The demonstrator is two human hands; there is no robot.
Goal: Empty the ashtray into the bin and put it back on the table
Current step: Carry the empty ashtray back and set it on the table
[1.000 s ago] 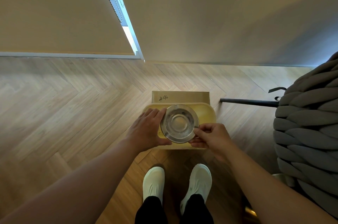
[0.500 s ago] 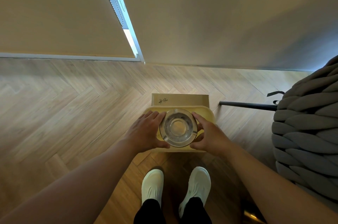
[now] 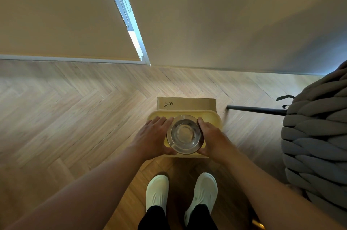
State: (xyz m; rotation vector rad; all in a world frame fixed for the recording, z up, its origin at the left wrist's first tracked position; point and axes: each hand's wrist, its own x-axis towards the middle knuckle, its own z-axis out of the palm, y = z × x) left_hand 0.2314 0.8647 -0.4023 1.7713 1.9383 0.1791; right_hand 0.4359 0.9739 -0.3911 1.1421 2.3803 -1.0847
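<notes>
A round clear glass ashtray (image 3: 185, 134) hangs over the open yellow bin (image 3: 216, 119) on the floor in front of my feet. My left hand (image 3: 154, 135) grips its left rim, thumb at the near edge. On the other side, my right hand (image 3: 211, 138) holds the right rim with its fingers along the edge. The ashtray faces the camera, tilted slightly, with dark specks near its far rim. Most of the bin's inside is hidden behind the ashtray and my hands.
A cardboard flap marked "#46" (image 3: 185, 103) stands behind the bin. A chunky grey knitted seat (image 3: 317, 135) fills the right side, with a black bar (image 3: 255, 109) running from it. Herringbone wood floor (image 3: 75, 117) spreads left; a blind and wall rise behind.
My right hand has shifted from pinching the near right edge to cupping the ashtray's right side. The ashtray stays over the bin, now tilted a little more.
</notes>
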